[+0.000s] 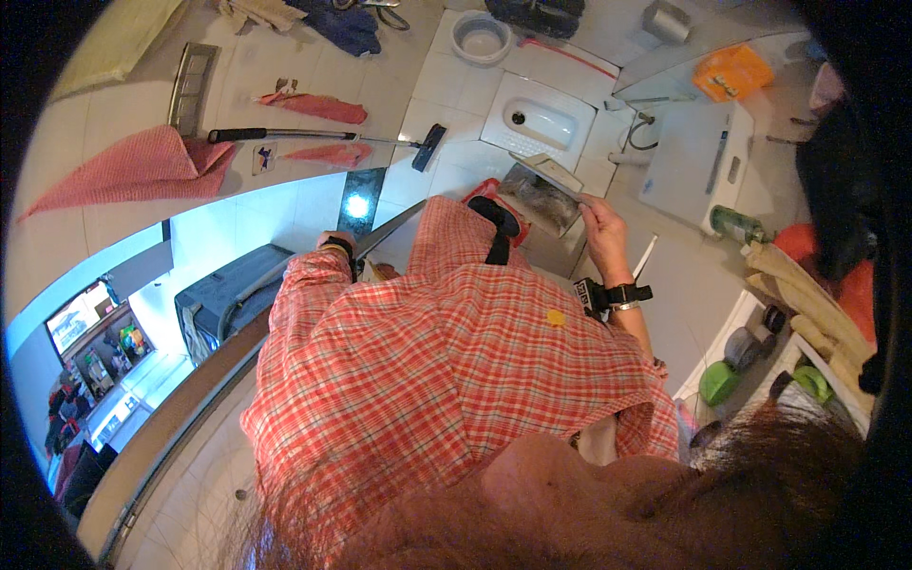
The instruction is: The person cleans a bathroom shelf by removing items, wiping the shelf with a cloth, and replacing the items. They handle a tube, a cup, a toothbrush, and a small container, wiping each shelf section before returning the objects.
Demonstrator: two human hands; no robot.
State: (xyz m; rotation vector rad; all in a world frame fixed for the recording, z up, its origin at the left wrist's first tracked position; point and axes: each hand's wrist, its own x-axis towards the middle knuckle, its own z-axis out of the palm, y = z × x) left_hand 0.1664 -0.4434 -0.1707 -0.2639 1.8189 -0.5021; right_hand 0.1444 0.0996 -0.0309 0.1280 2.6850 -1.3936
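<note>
My right hand (604,228) is closed on the corner of a flat, rectangular panel (539,198) with a mottled grey face and a pale strip along its far edge. I cannot make out its exact kind. It is held tilted above the floor, just this side of the white squat toilet (538,119). At the left, my left hand (337,239) has its fingers curled at the edge of a door (389,226), beside the dark handle. A dark shoe (494,215) shows below my plaid shirt, next to something red.
A long-handled brush (427,148) leans near the left wall, by pink cloths (328,106). Beyond the toilet is a grey basin (481,38). On the right stand a white appliance (689,157), an orange packet (732,72), a green bottle (736,225) and a shelf with several containers.
</note>
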